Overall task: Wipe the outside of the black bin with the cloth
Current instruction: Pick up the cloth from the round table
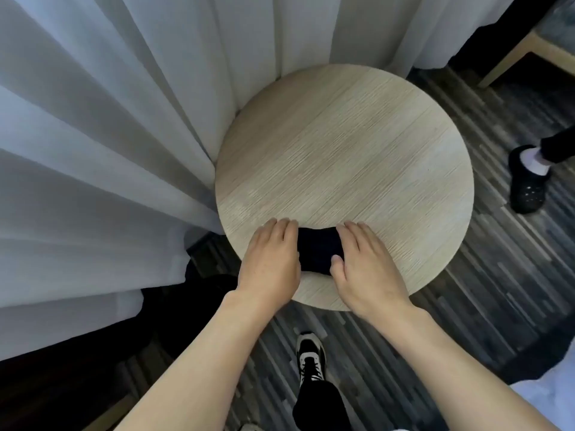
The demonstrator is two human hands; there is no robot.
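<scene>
A dark cloth (pixel 317 248) lies bunched on the near part of a round light-wood table (pixel 357 157). My left hand (pixel 269 259) rests flat on the cloth's left end, fingers together. On its right end lies my right hand (pixel 364 262), the thumb pressing on the cloth. Both hands cover the cloth's ends, so only its middle shows. A dark shape (pixel 199 306) sits low on the floor left of the table under the curtain; I cannot tell whether it is the black bin.
White sheer curtains (pixel 93 150) hang along the left and behind the table. The floor is dark striped planks (pixel 466 306). My own shoe (pixel 311 356) is below the table. Another person's foot in a dark clog (pixel 529 181) stands at the right. A wooden frame (pixel 522 54) is at the top right.
</scene>
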